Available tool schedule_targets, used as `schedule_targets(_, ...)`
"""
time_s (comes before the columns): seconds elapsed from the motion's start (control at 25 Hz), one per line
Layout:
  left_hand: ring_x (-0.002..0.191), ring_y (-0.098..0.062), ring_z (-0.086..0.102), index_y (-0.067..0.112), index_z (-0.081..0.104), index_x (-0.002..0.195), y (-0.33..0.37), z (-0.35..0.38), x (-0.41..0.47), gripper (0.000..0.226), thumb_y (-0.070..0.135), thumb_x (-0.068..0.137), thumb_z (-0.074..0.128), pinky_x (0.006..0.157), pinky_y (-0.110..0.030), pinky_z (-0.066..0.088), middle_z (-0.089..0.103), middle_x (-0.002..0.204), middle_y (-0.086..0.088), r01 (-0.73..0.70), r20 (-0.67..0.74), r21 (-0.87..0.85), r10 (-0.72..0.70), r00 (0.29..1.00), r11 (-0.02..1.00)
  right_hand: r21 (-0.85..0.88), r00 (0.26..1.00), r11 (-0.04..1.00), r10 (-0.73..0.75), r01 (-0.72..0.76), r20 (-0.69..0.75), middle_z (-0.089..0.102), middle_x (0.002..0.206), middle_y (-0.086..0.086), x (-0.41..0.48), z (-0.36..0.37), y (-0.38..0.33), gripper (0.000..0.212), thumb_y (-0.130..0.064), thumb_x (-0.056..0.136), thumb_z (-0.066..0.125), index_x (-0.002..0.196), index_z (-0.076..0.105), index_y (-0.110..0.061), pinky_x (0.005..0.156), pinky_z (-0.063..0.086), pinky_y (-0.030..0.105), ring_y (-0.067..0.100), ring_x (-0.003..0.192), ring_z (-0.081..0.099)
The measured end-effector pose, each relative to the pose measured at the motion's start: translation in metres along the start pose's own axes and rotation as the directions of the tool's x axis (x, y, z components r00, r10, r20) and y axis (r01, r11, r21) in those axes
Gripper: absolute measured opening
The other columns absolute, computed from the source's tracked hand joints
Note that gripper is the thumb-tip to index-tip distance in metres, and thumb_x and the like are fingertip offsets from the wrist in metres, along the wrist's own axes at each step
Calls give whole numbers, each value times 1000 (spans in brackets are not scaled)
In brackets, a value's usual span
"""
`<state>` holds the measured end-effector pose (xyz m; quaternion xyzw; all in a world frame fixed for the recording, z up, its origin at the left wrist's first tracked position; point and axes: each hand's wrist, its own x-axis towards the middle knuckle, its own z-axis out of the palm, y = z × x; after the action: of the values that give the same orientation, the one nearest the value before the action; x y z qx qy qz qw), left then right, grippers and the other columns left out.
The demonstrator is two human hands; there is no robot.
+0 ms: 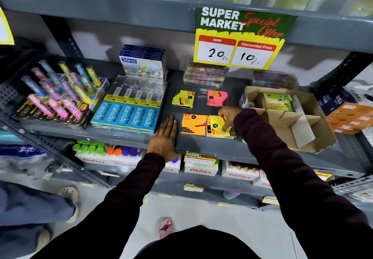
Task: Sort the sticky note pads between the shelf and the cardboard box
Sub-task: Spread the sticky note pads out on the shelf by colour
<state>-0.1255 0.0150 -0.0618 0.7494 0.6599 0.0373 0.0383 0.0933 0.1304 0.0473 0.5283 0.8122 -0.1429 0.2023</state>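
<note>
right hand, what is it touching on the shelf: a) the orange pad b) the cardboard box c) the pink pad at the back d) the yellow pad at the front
d, the right hand has its fingers down on the yellow pad at the front, which lies beside the orange pad; the pink pad lies apart behind it.

A green and yellow paper sign (242, 36) hanging from the upper shelf edge reads "SUPER MARKET Special Offer", "MRP 20 Rs", "Discounted Price 10 Rs". Left of it and lower, blue pencil boxes (127, 116) read "apsara PLATINUM"; behind them, white and blue cartons (142, 64) read "DOMS". Below the sign, an orange sticky note pad (193, 124) reads "STICK NOTES". Lower still, white cartons (200, 170) read "fitfizz".
</note>
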Motion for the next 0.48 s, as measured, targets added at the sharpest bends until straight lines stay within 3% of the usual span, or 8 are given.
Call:
schedule_targets(0.24,144,-31,8,1,5,144,1,-3,0,115,56,68,71,117,-38,9,5,156,-19,-19,0,-11,19,1000,1000,-40,991,999,26,-32,-129,48,133,18,-8,5,3,74,-33,65,84,126,53,-5,104,39,35,34,124,43)
schedule_targets(0.32,145,-28,3,3,-1,145,1,-4,0,115,59,71,66,117,-36,4,-2,157,-16,-16,19,-1,16,1000,1000,36,989,999,33,-28,-147,55,128,16,-6,-4,5,61,-26,71,81,122,56,-3,94,44,30,32,119,49)
schedule_targets(0.4,145,-26,-4,5,-8,144,1,-3,1,113,62,74,60,116,-34,0,-8,157,-13,0,39,5,0,999,1000,130,994,991,-1,15,-107,63,116,14,-2,-18,3,44,-12,79,75,117,60,2,71,45,21,28,108,58)
schedule_targets(0.48,145,-25,-5,5,-9,144,1,-3,0,111,58,75,60,116,-34,-1,-9,157,-14,1,26,12,-2,1000,1000,200,988,978,-32,62,-149,67,112,15,6,-36,-1,30,-4,84,68,112,65,3,71,44,21,27,104,61)
